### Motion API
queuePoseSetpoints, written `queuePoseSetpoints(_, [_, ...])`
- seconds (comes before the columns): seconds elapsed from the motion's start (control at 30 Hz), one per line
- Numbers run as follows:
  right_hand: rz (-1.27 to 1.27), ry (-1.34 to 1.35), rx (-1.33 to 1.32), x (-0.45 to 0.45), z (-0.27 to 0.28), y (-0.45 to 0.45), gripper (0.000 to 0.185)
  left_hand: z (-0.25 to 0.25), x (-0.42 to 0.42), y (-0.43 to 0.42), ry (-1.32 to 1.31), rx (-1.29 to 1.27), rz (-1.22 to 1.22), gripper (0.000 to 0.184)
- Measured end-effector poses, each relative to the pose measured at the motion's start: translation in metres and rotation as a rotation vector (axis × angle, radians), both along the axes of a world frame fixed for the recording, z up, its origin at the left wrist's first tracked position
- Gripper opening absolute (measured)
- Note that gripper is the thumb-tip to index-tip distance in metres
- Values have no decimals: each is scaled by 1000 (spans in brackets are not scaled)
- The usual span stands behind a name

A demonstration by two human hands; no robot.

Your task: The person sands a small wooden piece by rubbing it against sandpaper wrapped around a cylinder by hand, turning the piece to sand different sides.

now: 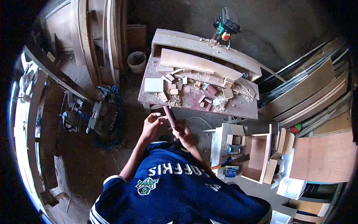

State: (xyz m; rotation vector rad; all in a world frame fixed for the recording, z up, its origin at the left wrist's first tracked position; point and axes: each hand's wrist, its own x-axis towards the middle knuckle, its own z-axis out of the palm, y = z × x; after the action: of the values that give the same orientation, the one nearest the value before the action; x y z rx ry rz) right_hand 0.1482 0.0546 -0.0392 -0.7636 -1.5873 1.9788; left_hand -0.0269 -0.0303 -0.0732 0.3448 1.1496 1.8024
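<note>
My right hand (180,131) is closed around the lower end of a narrow reddish-brown strip (170,117), which looks like rolled or folded sandpaper. The strip points up and a little left, towards the near edge of the workbench (238,109). Just left of it, my left hand (152,123) has its fingers bent and pinched together, tips close to the strip's side. Whether those tips grip the strip or a small pale piece cannot be made out. Beyond my hands, several small wood blocks (173,91) lie among shavings on the bench, near a reddish-brown cylinder (212,89).
A pale square board (153,85) and a long curved panel (201,62) rest on the bench. Behind it stands a dark power tool (226,23). A white bucket (137,62) is back left. An open wooden box (257,156) stands right, boards (313,87) beyond.
</note>
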Motion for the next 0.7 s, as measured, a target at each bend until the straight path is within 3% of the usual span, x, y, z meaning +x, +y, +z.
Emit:
queuePoseSetpoints(0.13, [135, 19, 18, -6, 8, 3, 28, -1, -3, -3, -48, 66, 32, 27])
queuePoseSetpoints(0.3, [118, 9, -20, -8, 17, 4, 30, 6, -7, -3, -25, 51, 14, 26])
queuePoseSetpoints(0.4, [191, -23, 94, -6, -16, 14, 41, 7, -5, -3, -8, 36, 4, 27])
queuePoseSetpoints(0.47, [80, -63, 146, -2, -26, 13, 43, 3, -5, -1, -23, 61, -4, 27])
queuePoseSetpoints(0.57, [257, 0, -12, -2, 14, 13, 46, 0, -5, 2, -12, 76, -8, 29])
queuePoseSetpoints(0.63, [77, 40, 33, -3, 2, 6, 29, 0, -4, 2, -43, 91, -9, 29])
queuePoseSetpoints(0.7, [9, 3, 40, -4, -3, 11, 27, 12, -3, 2, -18, 55, -27, 24])
